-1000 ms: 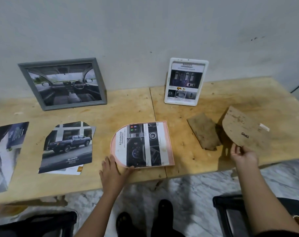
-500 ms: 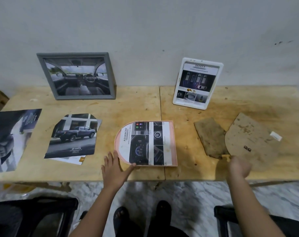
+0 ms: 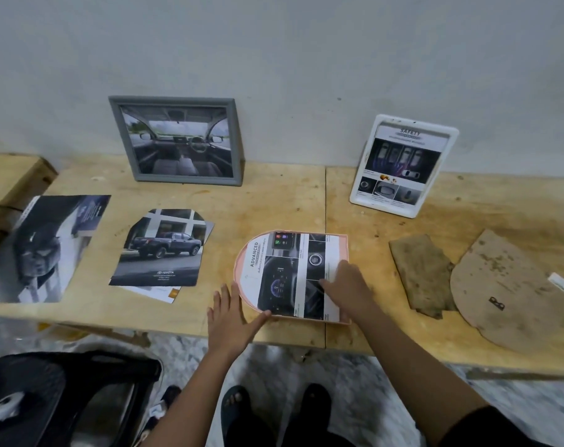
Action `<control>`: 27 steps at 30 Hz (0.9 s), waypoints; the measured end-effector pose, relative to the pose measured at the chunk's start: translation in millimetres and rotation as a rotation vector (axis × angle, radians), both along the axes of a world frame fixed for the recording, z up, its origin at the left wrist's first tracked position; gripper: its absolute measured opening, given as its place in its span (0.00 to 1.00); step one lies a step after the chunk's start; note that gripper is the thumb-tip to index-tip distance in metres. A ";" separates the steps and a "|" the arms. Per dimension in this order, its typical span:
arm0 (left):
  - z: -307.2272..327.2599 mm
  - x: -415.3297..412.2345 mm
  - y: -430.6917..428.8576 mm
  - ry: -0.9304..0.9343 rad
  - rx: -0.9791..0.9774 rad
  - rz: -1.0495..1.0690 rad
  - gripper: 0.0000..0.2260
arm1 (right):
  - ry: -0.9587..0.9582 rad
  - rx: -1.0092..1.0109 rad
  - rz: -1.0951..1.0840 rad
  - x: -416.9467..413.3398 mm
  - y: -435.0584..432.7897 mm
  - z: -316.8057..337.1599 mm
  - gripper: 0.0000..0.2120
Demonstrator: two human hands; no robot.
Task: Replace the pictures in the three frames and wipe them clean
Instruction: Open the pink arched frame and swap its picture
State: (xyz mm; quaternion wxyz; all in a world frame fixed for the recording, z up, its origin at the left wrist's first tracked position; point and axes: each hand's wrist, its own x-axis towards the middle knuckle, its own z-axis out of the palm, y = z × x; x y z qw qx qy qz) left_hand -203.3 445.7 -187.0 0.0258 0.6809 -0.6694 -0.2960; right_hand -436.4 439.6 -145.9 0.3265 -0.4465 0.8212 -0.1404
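A pink arch-shaped frame [image 3: 292, 275] lies flat at the centre of a wooden table [image 3: 274, 195], a printed picture in it. The left hand [image 3: 230, 314], fingers spread open, touches its edge at 7 o'clock. The right hand [image 3: 347, 285] presses flat on the picture, gripping nothing. At 3 o'clock lie a brown cloth [image 3: 421, 274] and the cardboard backing board [image 3: 506, 291]. A grey frame [image 3: 177, 141] stands at 11 o'clock, a white frame [image 3: 401, 166] at 1 o'clock.
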 end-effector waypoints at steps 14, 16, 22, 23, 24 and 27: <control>-0.8 2.0 -0.4 -0.046 0.026 -0.017 0.60 | -0.363 -0.063 -0.151 -44.3 -9.1 26.4 0.14; -3.0 3.1 -0.9 -0.044 0.028 -0.017 0.61 | -0.406 -0.097 -0.195 -51.6 -8.9 34.9 0.13; 3.9 1.8 -2.1 0.013 0.053 0.017 0.43 | -0.644 -0.194 -0.328 -66.8 -6.9 52.4 0.12; 4.3 1.3 -3.5 0.066 0.046 0.046 0.38 | -0.714 -0.220 -0.348 -65.2 -6.6 55.2 0.09; 4.7 0.1 -6.1 0.152 0.010 0.098 0.32 | -0.783 -0.242 -0.369 -61.0 -6.7 59.3 0.06; 31.6 -13.6 -5.4 0.537 -0.083 0.384 0.19 | -1.011 -0.302 -0.379 -41.2 -11.8 69.3 0.09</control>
